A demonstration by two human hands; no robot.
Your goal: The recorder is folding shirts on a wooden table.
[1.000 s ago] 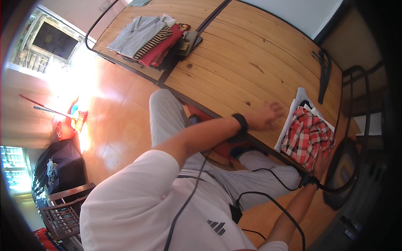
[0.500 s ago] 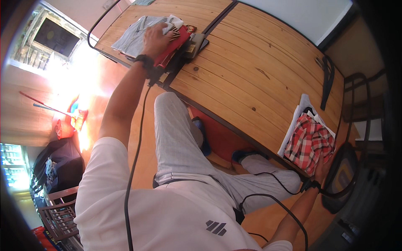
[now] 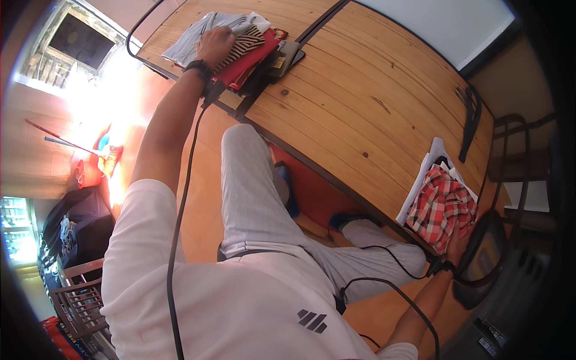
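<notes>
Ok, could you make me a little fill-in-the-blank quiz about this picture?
The left hand rests on a stack of folded ____.
In that stack, the striped garment lies directly above a ____ one.
The right hand touches a red shirt patterned with ____.
The tabletop is made of ____.

Missing words: clothes; red; checks; wood.

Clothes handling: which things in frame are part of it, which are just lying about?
In the job:
- left hand, resting on the grey garment
- striped garment and red garment in the same pile
- right hand, at the plaid shirt
- pale garment under it

Lying about:
- dark strap-like item on the wooden table
- broom
- wooden chair
</notes>
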